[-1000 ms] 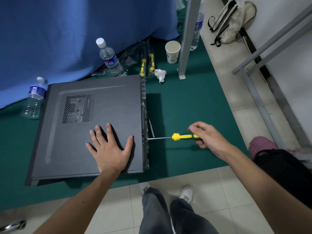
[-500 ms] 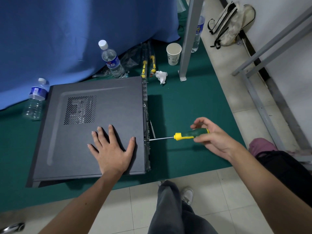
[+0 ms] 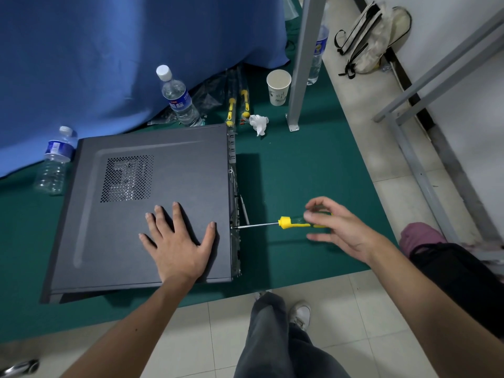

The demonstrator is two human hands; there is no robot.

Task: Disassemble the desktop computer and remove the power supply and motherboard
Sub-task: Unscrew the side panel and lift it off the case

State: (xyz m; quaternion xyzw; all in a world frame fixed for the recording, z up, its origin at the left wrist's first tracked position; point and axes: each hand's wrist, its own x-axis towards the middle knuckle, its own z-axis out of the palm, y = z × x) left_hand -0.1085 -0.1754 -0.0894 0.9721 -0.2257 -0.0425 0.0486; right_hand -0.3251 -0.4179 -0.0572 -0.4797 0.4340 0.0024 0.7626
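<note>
A dark grey desktop computer case (image 3: 169,173) lies on its side on a green mat (image 3: 313,159), its vented side panel facing up. My left hand (image 3: 177,241) presses flat on that panel near the case's rear edge, fingers spread. My right hand (image 3: 343,227) pinches the green and yellow handle of a screwdriver (image 3: 286,222) with thumb and fingertips, the other fingers loosely spread. The screwdriver lies level, and its metal tip touches the rear edge of the case just right of my left thumb. The inside of the case is hidden.
Two water bottles (image 3: 177,96) (image 3: 56,159) stand behind and left of the case by a blue cloth (image 3: 109,50). Packaged screwdrivers (image 3: 231,110), a crumpled tissue (image 3: 259,124), a paper cup (image 3: 278,87) and a metal post (image 3: 302,64) lie behind. Another person's leg (image 3: 450,268) is at right.
My right hand's fingers have shifted round the screwdriver handle, from a fuller grip to a fingertip pinch. The tip stays at the case's rear edge. My left hand has not moved.
</note>
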